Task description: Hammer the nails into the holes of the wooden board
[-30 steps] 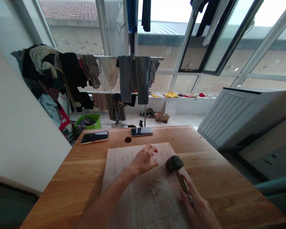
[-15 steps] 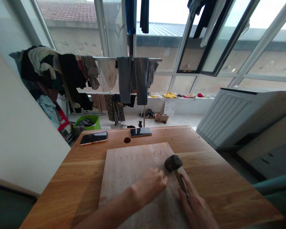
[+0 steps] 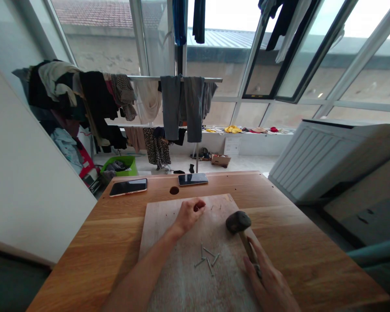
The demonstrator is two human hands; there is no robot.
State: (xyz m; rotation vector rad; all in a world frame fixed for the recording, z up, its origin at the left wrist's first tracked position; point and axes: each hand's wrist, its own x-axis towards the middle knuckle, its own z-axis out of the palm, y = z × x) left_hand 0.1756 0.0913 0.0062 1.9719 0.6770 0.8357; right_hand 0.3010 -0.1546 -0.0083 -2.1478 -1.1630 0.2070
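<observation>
A pale wooden board (image 3: 169, 268) lies on the wooden table (image 3: 100, 242). My left hand (image 3: 189, 213) rests near the board's far edge, fingers pinched together, likely on a nail too small to make out. Several loose nails (image 3: 208, 255) lie on the board between my hands. My right hand (image 3: 269, 286) grips the wooden handle of a hammer (image 3: 238, 225), whose dark head rests on the board to the right of my left hand. A few nails stand in the board near the far edge.
Two phones (image 3: 128, 187) (image 3: 193, 179) lie at the table's far edge beside a round hole (image 3: 174, 190). Beyond are a clothes rack (image 3: 182, 104), a green basket (image 3: 120, 164) and large windows. A white panel (image 3: 318, 156) leans at right, a white board at left.
My left hand drew back to the loose nails, closed over them, then moved forward to the board's far edge with fingers pinched. The hammer and right hand stayed put.
</observation>
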